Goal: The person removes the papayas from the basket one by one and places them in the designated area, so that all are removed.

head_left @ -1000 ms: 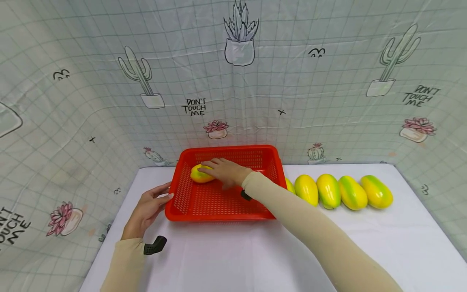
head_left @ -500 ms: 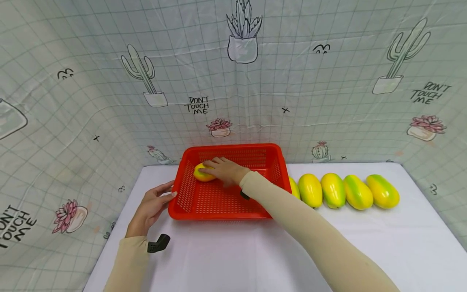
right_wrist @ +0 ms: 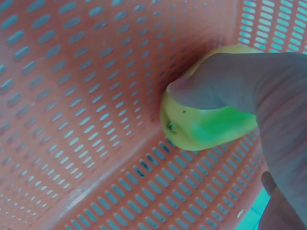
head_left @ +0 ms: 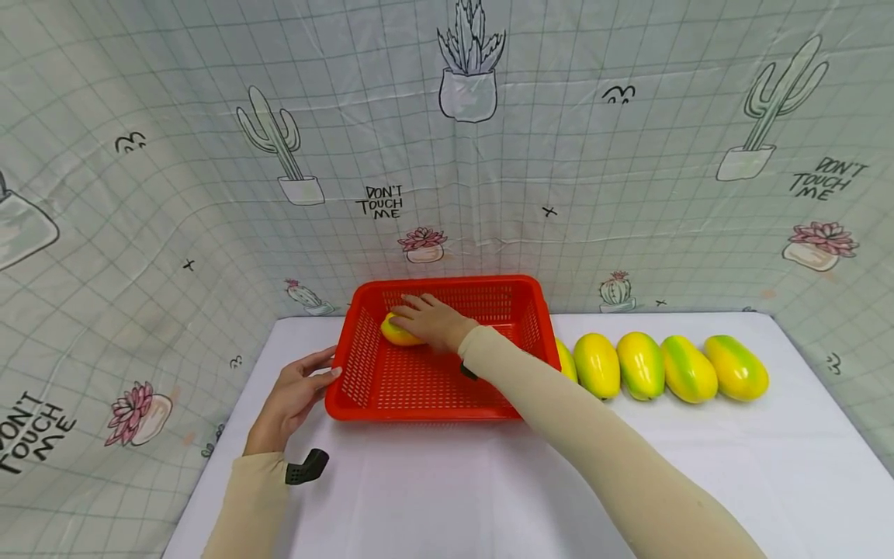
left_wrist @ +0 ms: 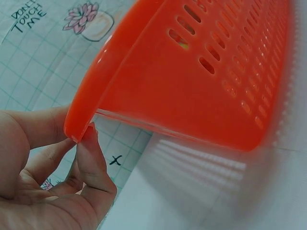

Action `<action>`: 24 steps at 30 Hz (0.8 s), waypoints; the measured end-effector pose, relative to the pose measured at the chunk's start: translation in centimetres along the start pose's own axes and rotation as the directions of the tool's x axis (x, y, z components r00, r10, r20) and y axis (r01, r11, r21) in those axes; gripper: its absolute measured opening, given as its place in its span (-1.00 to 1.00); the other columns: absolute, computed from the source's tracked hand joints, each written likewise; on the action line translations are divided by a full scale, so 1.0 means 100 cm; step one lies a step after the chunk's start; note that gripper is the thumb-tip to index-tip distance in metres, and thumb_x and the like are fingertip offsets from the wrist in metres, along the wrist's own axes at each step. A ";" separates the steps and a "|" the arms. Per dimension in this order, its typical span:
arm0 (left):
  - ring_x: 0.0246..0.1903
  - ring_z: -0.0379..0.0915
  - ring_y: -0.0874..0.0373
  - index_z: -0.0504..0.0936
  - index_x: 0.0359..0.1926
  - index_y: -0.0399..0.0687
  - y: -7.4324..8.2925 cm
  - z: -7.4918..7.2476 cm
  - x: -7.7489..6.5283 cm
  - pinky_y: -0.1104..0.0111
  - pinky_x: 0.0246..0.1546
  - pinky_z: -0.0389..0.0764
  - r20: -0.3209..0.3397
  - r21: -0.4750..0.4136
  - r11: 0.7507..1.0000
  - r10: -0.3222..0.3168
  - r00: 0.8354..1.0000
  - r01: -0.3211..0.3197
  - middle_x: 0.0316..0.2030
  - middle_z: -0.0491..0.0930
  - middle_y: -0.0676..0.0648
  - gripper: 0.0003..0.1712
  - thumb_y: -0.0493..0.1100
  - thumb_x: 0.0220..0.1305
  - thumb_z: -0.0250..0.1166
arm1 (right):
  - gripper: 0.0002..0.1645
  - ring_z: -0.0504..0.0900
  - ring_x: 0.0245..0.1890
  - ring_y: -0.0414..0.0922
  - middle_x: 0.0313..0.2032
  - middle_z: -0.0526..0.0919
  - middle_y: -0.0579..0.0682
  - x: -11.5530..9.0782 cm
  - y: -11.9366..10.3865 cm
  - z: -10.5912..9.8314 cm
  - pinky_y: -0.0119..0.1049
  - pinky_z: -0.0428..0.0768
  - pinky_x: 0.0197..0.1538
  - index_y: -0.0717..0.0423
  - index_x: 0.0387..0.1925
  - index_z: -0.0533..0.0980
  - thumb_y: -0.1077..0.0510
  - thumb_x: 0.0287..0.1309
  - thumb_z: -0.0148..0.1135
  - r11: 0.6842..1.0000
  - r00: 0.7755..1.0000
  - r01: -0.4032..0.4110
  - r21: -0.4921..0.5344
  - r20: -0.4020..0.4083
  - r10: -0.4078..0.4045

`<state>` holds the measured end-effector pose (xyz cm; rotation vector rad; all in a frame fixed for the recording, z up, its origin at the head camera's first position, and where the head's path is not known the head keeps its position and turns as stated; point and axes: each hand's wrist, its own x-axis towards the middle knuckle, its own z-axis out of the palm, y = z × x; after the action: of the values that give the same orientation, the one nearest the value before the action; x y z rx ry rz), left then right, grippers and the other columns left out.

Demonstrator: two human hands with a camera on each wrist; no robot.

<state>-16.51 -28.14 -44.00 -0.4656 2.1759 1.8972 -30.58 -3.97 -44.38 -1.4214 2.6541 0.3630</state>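
A red plastic basket [head_left: 436, 414] with slotted walls stands on the table. My left hand [head_left: 296, 392] pinches its left rim; in the left wrist view, the thumb and a fingertip [left_wrist: 91, 139] meet on either side of the basket's lip [left_wrist: 103, 76]. Inside, towards the back left, lies a yellow-green mango [head_left: 396, 332]. My right hand [head_left: 436, 322] reaches over the basket and grips this mango from above, hiding its right part. In the right wrist view, the thumb [right_wrist: 206, 88] lies across the mango [right_wrist: 192, 127], whose stem end faces the basket's wall.
Several more mangoes, among them a streaked mango [head_left: 687, 369], line up right of the basket; the nearest is partly hidden behind the basket's right wall. A patterned cloth [head_left: 489, 178] hangs behind the white table [head_left: 391, 489]. My right forearm crosses the basket's front right corner.
The mango in the basket and my right hand have shifted slightly right, away from the left wall. My left hand keeps its pinch on the rim. The head view has moved a little.
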 end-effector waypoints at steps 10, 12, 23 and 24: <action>0.00 0.56 0.15 0.21 0.63 -0.21 0.001 0.000 0.000 0.52 -0.06 0.70 -0.003 0.006 1.000 0.000 1.000 0.000 0.48 0.23 -0.34 -0.27 -0.28 0.56 0.23 | 0.02 0.19 0.56 0.10 0.53 0.27 0.04 -0.004 0.005 -0.002 -0.01 0.14 0.64 -0.09 0.61 0.20 0.01 0.24 0.51 1.000 1.000 0.007 -0.023 -0.022 -0.008; 0.02 0.56 0.13 0.21 0.63 -0.20 0.001 0.000 -0.001 0.51 -0.06 0.71 -0.004 0.006 1.000 -0.003 1.000 0.003 0.48 0.22 -0.34 -0.27 -0.28 0.56 0.23 | 0.02 0.20 0.55 0.10 0.52 0.28 0.05 -0.005 0.006 -0.003 -0.03 0.14 0.64 -0.09 0.60 0.22 -0.05 0.22 0.52 1.000 1.000 -0.004 -0.017 -0.016 0.004; 0.01 0.55 0.16 0.23 0.62 -0.19 0.000 0.000 0.001 0.51 -0.06 0.71 -0.007 0.015 1.000 -0.013 1.000 0.013 0.49 0.23 -0.34 -0.29 -0.27 0.56 0.22 | 0.09 0.13 0.62 0.12 0.56 0.28 0.10 -0.012 0.011 0.006 0.02 0.10 0.65 0.01 0.56 0.15 -0.05 0.16 0.56 0.985 0.999 -0.023 0.170 0.038 0.017; 0.01 0.55 0.16 0.24 0.62 -0.19 0.000 0.000 0.001 0.51 -0.06 0.71 -0.008 0.014 1.000 -0.013 1.000 0.014 0.49 0.23 -0.33 -0.29 -0.27 0.56 0.22 | 0.10 0.14 0.62 0.12 0.56 0.28 0.10 -0.013 0.011 0.006 0.03 0.10 0.65 0.02 0.56 0.15 -0.05 0.15 0.57 0.984 0.999 -0.024 0.177 0.041 0.017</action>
<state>-16.55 -28.15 -44.03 -0.4849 2.1845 1.8746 -30.78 -2.22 -44.49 -1.3202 2.5974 0.1501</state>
